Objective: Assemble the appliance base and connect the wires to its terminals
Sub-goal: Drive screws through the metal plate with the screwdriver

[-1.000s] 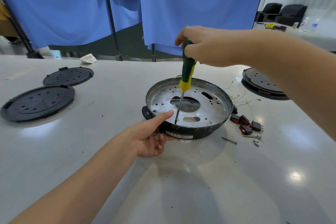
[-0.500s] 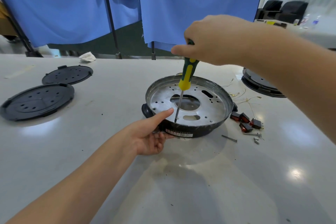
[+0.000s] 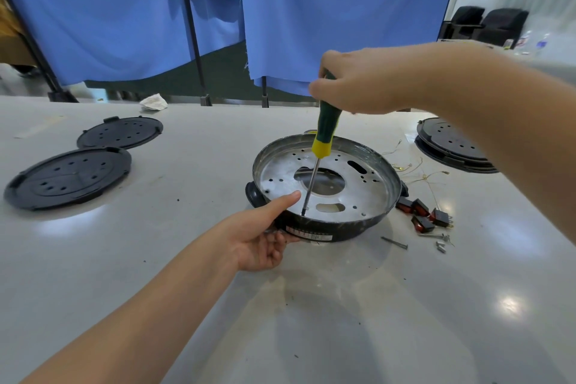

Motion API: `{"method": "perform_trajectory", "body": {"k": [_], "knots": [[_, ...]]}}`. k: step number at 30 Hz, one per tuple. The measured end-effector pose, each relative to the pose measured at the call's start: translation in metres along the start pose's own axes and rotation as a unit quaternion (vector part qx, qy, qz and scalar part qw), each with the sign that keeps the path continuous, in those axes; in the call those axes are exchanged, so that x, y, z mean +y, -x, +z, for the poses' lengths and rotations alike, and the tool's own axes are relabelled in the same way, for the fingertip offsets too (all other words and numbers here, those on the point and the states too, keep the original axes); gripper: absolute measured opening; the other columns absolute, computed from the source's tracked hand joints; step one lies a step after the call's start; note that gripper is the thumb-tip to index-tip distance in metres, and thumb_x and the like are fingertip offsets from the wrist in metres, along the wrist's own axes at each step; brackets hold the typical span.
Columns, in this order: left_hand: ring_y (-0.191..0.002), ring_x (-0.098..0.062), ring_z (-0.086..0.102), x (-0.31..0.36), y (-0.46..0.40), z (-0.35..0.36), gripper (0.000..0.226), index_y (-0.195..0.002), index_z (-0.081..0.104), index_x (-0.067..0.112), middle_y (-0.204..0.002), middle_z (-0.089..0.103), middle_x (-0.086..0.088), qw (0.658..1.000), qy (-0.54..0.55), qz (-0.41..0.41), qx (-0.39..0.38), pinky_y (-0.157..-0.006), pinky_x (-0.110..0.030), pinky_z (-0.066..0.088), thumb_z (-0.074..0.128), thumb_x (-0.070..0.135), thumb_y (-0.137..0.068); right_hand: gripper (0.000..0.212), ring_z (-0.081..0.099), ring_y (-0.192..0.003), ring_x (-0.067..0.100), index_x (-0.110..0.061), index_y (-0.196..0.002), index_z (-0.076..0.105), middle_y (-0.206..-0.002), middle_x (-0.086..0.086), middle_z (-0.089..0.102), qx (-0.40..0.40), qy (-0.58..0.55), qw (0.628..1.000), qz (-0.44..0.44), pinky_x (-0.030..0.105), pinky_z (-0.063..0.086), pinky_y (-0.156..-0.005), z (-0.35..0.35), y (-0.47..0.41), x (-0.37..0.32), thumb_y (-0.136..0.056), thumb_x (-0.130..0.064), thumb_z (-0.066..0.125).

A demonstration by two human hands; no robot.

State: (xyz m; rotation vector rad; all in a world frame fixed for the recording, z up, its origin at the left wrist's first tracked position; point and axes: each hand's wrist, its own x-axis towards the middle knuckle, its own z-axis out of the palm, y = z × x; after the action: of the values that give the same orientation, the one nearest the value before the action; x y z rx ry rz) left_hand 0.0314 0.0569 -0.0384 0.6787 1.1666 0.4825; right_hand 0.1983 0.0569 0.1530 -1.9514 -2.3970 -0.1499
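Left hand (image 3: 263, 238) grips appliance base (image 3: 327, 188) rim, thumb extended | right hand (image 3: 358, 84) clasps screwdriver (image 3: 324, 131) handle — tip down on metal plate

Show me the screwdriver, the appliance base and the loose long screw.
screwdriver (image 3: 324, 128), head view, green handle.
appliance base (image 3: 393, 187), head view, right rim wall.
loose long screw (image 3: 394, 243), head view, mid shaft.
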Motion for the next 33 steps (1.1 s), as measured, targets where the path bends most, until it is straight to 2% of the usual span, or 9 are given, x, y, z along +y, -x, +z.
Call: {"method": "perform_trajectory", "body": {"k": [4,9,13,15,19,21,27,29,33], "knots": [[-0.045,-0.006,0.042,0.0005,-0.0006,-0.0001,0.047,-0.088,0.063,0.015,-0.113,0.071,-0.012,1.0,-0.002,0.001,0.002,-0.051,-0.018,0.035,0.081,0.051,-0.062,0.023,0.065,-0.078,0.014,-0.023,-0.118,0.052,-0.104,-0.002,0.061,-0.012,-0.195,0.979,-0.054,0.024,0.046,-0.063,0.0009,-0.0003,-0.0013,-0.099,-0.024,0.04],[-0.044,-0.006,0.042,0.0001,-0.0005,0.0006,0.043,-0.087,0.063,0.017,-0.105,0.074,-0.009,1.0,-0.001,0.0,0.003,-0.05,-0.017,0.034,0.081,0.051,-0.066,0.056,0.042,-0.053,0.021,-0.011,-0.069,0.045,-0.062,0.005,0.047,0.117,0.081,0.989,-0.037,0.028,0.027,-0.049,0.0051,-0.0027,-0.002,-0.093,-0.06,0.034],[-0.043,-0.006,0.043,0.0001,-0.0001,0.0009,0.045,-0.085,0.063,0.016,-0.104,0.074,-0.01,1.0,0.0,0.0,0.003,-0.048,-0.018,0.035,0.081,0.051,-0.064,0.023,0.046,-0.065,0.019,-0.017,-0.103,0.05,-0.083,0.005,0.053,0.01,-0.094,0.995,-0.027,0.031,0.034,-0.054,0.0022,0.0002,-0.0056,-0.098,-0.033,0.033],[-0.042,-0.006,0.044,0.0006,0.0,0.0013,0.047,-0.086,0.063,0.016,-0.105,0.074,-0.01,1.0,-0.001,0.001,0.005,-0.046,-0.018,0.036,0.082,0.05,-0.059,0.017,0.055,-0.067,0.019,-0.02,-0.103,0.052,-0.084,0.001,0.059,-0.001,-0.144,0.989,-0.041,0.03,0.042,-0.056,-0.0005,0.0024,-0.0057,-0.098,-0.025,0.037],[-0.043,-0.006,0.042,0.0003,0.0007,0.002,0.054,-0.089,0.064,0.017,-0.102,0.075,-0.01,1.0,-0.006,0.003,0.002,-0.047,-0.018,0.035,0.083,0.05,-0.051,0.04,0.044,-0.058,0.021,-0.022,-0.068,0.042,-0.066,0.002,0.045,0.077,0.126,0.986,-0.074,0.026,0.03,-0.048,0.0017,0.0005,-0.0009,-0.102,-0.041,0.033],[-0.043,-0.006,0.042,0.0,0.0002,0.0016,0.051,-0.089,0.064,0.017,-0.099,0.076,-0.009,1.0,-0.005,0.001,0.002,-0.047,-0.018,0.035,0.083,0.05,-0.056,0.047,0.041,-0.058,0.021,-0.021,-0.068,0.043,-0.068,0.005,0.045,0.104,0.142,0.984,-0.04,0.028,0.028,-0.048,0.0034,0.001,0.0017,-0.099,-0.053,0.03],[-0.043,-0.006,0.043,-0.0001,-0.0017,-0.0008,0.046,-0.089,0.063,0.016,-0.104,0.075,-0.011,1.0,0.005,-0.004,0.0,-0.047,-0.018,0.036,0.081,0.051,-0.064,0.02,0.055,-0.075,0.016,-0.027,-0.113,0.046,-0.098,-0.006,0.048,-0.026,-0.16,0.984,-0.069,0.026,0.039,-0.059,0.0025,0.0063,-0.0017,-0.097,-0.019,0.037],[-0.042,-0.006,0.044,-0.0001,-0.0013,-0.0006,0.046,-0.088,0.064,0.016,-0.102,0.075,-0.01,1.0,0.008,-0.004,-0.001,-0.046,-0.018,0.037,0.082,0.051,-0.064,0.01,0.058,-0.065,0.012,-0.026,-0.102,0.048,-0.087,-0.005,0.055,0.015,-0.112,0.99,-0.08,0.026,0.039,-0.054,0.0014,0.0067,-0.0002,-0.098,-0.035,0.044],[-0.043,-0.007,0.042,-0.0001,-0.0001,0.0003,0.046,-0.089,0.064,0.016,-0.104,0.074,-0.011,1.0,0.015,-0.001,0.004,-0.05,-0.018,0.035,0.083,0.05,-0.064,0.053,0.039,-0.052,0.017,-0.017,-0.07,0.04,-0.062,0.001,0.044,0.146,0.093,0.984,-0.047,0.028,0.025,-0.047,0.008,0.0064,-0.0004,-0.091,-0.065,0.034]]}}
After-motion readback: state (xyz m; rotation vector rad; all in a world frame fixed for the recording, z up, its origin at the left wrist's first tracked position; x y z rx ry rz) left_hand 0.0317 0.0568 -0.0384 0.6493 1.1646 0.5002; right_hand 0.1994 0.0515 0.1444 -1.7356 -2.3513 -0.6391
